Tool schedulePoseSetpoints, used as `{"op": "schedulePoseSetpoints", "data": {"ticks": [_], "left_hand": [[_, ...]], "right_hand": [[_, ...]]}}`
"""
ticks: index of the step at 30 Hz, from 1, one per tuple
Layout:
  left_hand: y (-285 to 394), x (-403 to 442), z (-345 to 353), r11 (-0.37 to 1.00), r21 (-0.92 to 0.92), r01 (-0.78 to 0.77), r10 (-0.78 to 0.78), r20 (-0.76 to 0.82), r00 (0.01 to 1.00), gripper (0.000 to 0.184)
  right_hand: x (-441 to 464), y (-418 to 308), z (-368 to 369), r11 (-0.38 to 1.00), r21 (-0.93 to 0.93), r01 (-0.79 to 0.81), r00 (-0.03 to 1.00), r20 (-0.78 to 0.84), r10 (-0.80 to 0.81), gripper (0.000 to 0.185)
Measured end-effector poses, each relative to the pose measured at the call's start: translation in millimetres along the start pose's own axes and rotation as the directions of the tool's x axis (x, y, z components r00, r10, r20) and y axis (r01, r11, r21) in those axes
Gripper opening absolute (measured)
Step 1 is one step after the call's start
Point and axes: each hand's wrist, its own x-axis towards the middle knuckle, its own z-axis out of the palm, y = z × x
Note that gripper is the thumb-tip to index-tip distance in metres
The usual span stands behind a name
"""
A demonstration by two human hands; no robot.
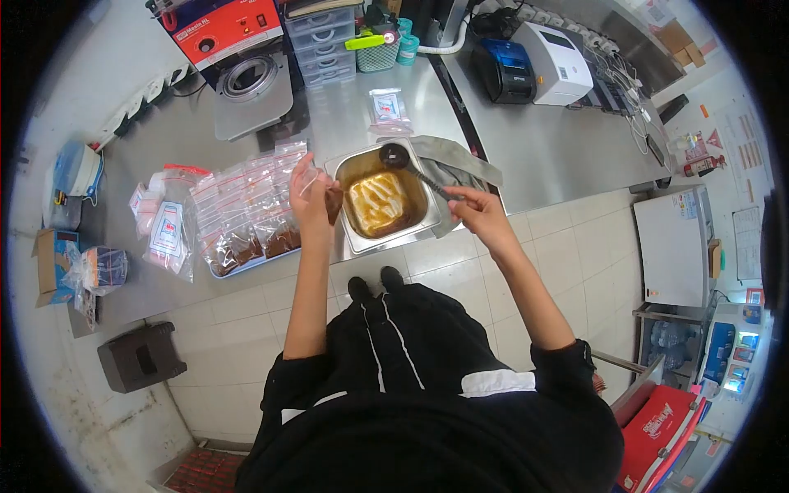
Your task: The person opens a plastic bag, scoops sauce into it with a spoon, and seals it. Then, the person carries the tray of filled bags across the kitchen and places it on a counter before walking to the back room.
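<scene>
My right hand (483, 215) grips the handle of a black ladle (394, 155). The ladle's round bowl is over the far rim of a steel food pan (433, 215). Brown sauce (378, 205) coats the bottom of the pan, with pale streaks showing through. Left of the pan, my left hand (311, 193) is closed on a small clear plastic bag (334, 205) with something brown in it, partly hidden by the fingers. Near that hand, several zip bags (246, 197) with brown contents lie in rows on a blue-edged tray (257, 266).
A grey cloth (460, 160) lies beside the pan's right side. Behind are a sealing machine (246, 78), clear drawers (323, 45), a flat packet (388, 108) and two printers (552, 64). The steel counter's front edge (329, 256) runs before me.
</scene>
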Motion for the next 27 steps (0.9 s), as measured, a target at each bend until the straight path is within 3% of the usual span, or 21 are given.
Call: {"op": "schedulePoseSetpoints", "data": {"ticks": [2,3,4,5,6,7,9,11,12,13,14,15,16,18,19,21,24,27], "left_hand": [[7.4,-2.2,-9.0,0.871,0.457,-0.182,0.164,0.079,0.983,0.04],[7.1,0.2,-15.0,0.87,0.459,-0.182,0.165,0.078,0.983,0.04],[2.4,4.1,-24.1,0.768,0.589,-0.25,0.242,0.094,0.966,0.038],[-2.8,8.3,-34.4,0.642,0.704,-0.304,0.313,0.121,0.942,0.037],[-8.2,14.8,-46.6,0.641,0.706,-0.302,0.314,0.118,0.942,0.037],[-14.1,23.0,-58.0,0.641,0.731,-0.233,0.238,0.099,0.966,0.034],[-28.5,34.7,-70.9,0.639,0.752,-0.164,0.161,0.077,0.984,0.03],[-40.2,44.3,-76.3,0.468,0.844,-0.261,0.187,0.194,0.963,0.024],[-41.9,46.1,-72.1,0.47,0.842,-0.263,0.186,0.197,0.963,0.024],[-45.5,46.7,-66.9,0.658,0.704,-0.266,0.166,0.208,0.964,0.021],[-48.9,46.5,-62.5,0.812,0.53,-0.247,0.149,0.221,0.964,0.019],[-50.5,45.6,-59.0,0.813,0.529,-0.243,0.144,0.223,0.964,0.019],[-51.4,44.5,-56.4,0.805,0.544,-0.238,0.132,0.226,0.965,0.019],[-50.6,39.8,-48.6,0.796,0.559,-0.231,0.119,0.23,0.966,0.018],[-49.5,36.8,-42.5,0.787,0.562,-0.255,0.134,0.248,0.96,0.018],[-45.6,28.7,-26.4,0.757,0.58,-0.302,0.164,0.279,0.946,0.018],[-44.0,17.8,-8.5,0.683,0.647,-0.339,0.166,0.315,0.935,0.019],[-42.8,5.6,6.6,0.625,0.662,-0.413,0.199,0.376,0.905,0.018]], "right_hand": [[6.3,13.6,0.2,0.999,-0.039,-0.025,0.999,0.046,0.027,0.025],[9.2,19.6,0.4,0.996,-0.081,-0.047,0.995,0.086,0.054,0.024],[12.0,25.7,0.5,0.996,-0.081,-0.047,0.995,0.087,0.054,0.024],[14.2,31.7,1.1,0.961,-0.265,0.078,0.996,0.063,-0.063,0.023],[15.1,34.6,2.3,0.877,-0.441,0.191,0.981,0.063,-0.182,0.022],[12.7,24.7,5.9,0.877,-0.44,0.192,0.981,0.067,-0.181,0.022],[7.8,2.5,13.6,0.505,-0.844,0.182,0.97,0.07,-0.234,0.021],[12.8,1.1,18.4,0.42,-0.888,0.185,0.966,0.086,-0.245,0.022],[16.4,1.2,20.6,0.335,-0.924,0.186,0.962,0.102,-0.252,0.024],[21.0,3.1,23.1,0.335,-0.925,0.181,0.963,0.097,-0.251,0.024],[26.5,6.4,25.7,0.232,-0.948,0.217,0.939,0.137,-0.317,0.016],[29.4,5.7,29.4,0.126,-0.961,0.244,0.909,0.182,-0.375,0.01],[31.4,4.4,33.4,0.127,-0.962,0.24,0.911,0.178,-0.372,0.01],[34.0,-1.2,43.5,-0.128,-0.959,0.254,0.898,0.283,-0.338,0.008],[33.1,-3.3,49.1,-0.127,-0.96,0.25,0.899,0.279,-0.338,0.008],[28.0,-5.1,59.0,-0.301,-0.917,0.263,0.85,0.367,-0.377,0.008],[20.0,-4.6,69.6,-0.37,-0.887,0.276,0.894,0.378,-0.239,0.007],[15.9,-20.0,64.6,-0.214,-0.897,0.387,0.903,0.416,-0.109,0.008]]}}
